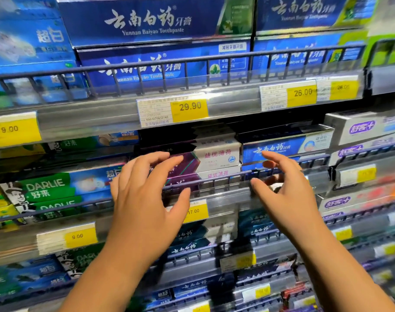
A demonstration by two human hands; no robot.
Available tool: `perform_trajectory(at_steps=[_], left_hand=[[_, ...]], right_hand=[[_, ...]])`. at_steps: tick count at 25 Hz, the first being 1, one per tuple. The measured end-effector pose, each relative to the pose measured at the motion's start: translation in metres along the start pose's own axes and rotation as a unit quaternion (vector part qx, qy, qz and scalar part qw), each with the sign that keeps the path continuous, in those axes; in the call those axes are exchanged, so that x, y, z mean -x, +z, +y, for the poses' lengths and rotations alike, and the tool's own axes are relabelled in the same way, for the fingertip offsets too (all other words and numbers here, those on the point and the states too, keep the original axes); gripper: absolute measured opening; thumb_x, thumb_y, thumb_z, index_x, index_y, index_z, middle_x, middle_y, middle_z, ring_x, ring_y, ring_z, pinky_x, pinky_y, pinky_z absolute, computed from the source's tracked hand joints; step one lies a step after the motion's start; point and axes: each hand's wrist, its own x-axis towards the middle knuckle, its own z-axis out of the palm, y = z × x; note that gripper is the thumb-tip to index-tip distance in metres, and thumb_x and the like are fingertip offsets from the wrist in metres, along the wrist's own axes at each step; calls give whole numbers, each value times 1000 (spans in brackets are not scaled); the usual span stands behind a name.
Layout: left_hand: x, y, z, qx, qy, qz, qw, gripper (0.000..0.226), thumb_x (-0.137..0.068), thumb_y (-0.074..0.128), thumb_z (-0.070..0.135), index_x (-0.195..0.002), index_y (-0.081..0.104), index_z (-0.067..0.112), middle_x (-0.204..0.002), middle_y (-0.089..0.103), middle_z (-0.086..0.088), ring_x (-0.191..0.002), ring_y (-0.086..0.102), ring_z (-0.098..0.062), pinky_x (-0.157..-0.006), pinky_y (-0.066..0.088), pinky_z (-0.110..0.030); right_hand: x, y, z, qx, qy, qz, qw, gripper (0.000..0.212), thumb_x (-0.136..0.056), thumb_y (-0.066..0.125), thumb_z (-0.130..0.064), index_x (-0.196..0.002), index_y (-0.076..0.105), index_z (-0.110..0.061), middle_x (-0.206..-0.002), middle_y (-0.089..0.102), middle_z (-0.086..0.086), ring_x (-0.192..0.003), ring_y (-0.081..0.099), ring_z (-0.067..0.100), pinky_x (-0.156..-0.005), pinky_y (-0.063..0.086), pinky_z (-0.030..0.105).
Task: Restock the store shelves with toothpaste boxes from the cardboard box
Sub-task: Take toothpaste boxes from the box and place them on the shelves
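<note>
A stack of purple-and-white toothpaste boxes lies on the middle shelf behind a low wire rail. My left hand hovers in front of the stack's purple left end, fingers spread, holding nothing. My right hand is open just right of the stack, in front of a blue toothpaste box, with its thumb near the rail. Whether either hand touches the boxes is unclear. The cardboard box is out of view.
Shelves above hold large blue Yunnan Baiyao boxes; green Darlie boxes fill the left, white-purple boxes the right. Yellow price tags run along each shelf edge. Lower shelves carry more dark toothpaste boxes.
</note>
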Motion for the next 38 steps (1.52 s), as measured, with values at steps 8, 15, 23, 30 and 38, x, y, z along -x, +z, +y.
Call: perform_trajectory(at_steps=[8,15,23,30,38], left_hand=[[-24,62,64,12,49,6,999,49,-77,55,44,-124,58,29,-126,55,6,-119,43,-16,-98,29,-38],[-56,114,97,-89,8,23,996,54,-73,53,48,-123,56,28,-120,56,-4,-113,47,-28,-96,38,-50],[-56,130,99,-183,-12,56,981,54,-67,82,31,-115,59,25,-106,59,-8,-104,51,-35,-91,26,-46],[-59,129,99,-194,-15,56,979,52,-66,84,30,-113,60,25,-104,60,-7,-100,54,-36,-90,29,-49],[-59,128,97,-192,-8,63,979,49,-67,83,32,-112,61,26,-102,60,-4,-94,55,-34,-89,27,-46]], right_hand=[[-34,-80,65,58,-36,30,997,45,-82,68,-14,-118,52,-36,-113,52,-3,-86,52,-7,-77,36,6],[-79,-126,98,137,-160,12,978,48,-74,71,-3,-119,58,-15,-114,50,8,-83,40,1,-72,34,19],[-95,-120,99,156,-205,-8,966,53,-72,71,-7,-121,58,-22,-128,45,0,-88,59,24,-70,50,33],[-100,-114,96,204,-195,-7,959,49,-74,71,-10,-119,58,-23,-129,49,0,-76,60,32,-60,48,35],[-100,-112,96,208,-204,2,957,48,-72,71,-7,-115,59,-22,-125,49,2,-74,59,33,-59,42,30]])
